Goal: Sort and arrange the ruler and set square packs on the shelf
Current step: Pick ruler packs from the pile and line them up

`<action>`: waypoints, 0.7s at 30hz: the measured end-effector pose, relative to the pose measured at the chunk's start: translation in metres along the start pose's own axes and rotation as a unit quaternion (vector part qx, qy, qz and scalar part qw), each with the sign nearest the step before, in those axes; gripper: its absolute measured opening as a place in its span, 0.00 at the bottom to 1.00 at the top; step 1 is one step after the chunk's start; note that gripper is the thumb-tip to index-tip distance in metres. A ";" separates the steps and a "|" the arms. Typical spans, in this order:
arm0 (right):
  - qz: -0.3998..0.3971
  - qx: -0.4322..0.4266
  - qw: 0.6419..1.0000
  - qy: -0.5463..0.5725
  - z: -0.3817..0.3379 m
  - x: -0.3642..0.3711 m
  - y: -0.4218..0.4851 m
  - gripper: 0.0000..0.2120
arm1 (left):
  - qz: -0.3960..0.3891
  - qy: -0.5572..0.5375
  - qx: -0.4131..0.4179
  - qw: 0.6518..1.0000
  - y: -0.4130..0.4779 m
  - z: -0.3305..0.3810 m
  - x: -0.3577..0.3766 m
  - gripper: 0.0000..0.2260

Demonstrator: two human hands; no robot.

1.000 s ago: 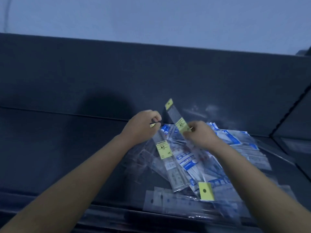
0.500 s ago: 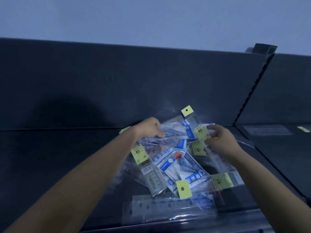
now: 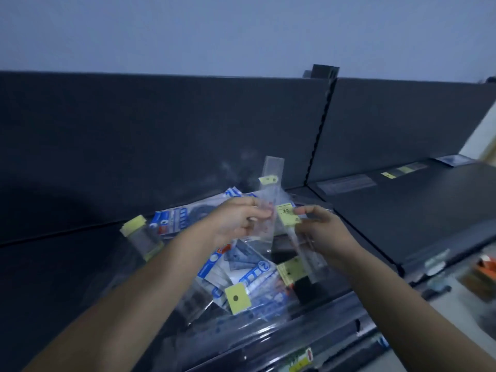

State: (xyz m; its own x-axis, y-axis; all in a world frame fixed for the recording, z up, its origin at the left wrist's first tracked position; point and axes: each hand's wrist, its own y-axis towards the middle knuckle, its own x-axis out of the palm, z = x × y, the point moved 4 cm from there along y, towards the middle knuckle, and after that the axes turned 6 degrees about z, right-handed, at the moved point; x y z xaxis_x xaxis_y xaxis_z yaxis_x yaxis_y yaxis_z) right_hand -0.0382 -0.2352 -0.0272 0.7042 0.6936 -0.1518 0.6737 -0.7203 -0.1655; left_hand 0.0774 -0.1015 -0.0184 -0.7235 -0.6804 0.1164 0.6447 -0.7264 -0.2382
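A circled "2" shows on a blue-and-white pack [image 3: 257,272] — print on the yellow label [image 3: 287,214] of the clear ruler pack [image 3: 308,253] is too blurred to read.

The left hand [image 3: 236,224] and the right hand [image 3: 324,232] are bare. The left forearm [image 3: 150,285] and the right forearm [image 3: 402,296] are bare too, uncovered right down to the bottom edge of the view. Dim light and blur hide finer detail.

Left hand [image 3: 240,224] and right hand [image 3: 323,233] hold ruler packs [image 3: 273,167] over pile [image 3: 252,275]
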 end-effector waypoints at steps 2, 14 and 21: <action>-0.013 -0.001 1.000 0.019 0.000 -0.018 0.000 0.10 | -0.022 0.026 0.006 0.999 0.005 -0.006 0.034 0.06; -0.050 -0.015 0.998 0.020 0.019 -0.202 0.068 0.07 | -0.050 0.175 0.046 0.982 0.069 -0.018 0.237 0.08; -0.036 0.008 0.998 0.049 0.027 -0.265 0.127 0.06 | 0.057 0.200 0.053 0.977 0.121 -0.012 0.294 0.11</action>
State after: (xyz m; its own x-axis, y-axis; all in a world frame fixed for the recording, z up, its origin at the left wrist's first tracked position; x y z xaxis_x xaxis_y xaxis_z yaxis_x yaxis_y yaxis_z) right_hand -0.1454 -0.5100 -0.0340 0.6737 0.7377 -0.0433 0.7198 -0.6684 -0.1873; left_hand -0.0604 -0.3885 -0.0250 -0.6702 -0.6808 -0.2956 0.7335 -0.6683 -0.1239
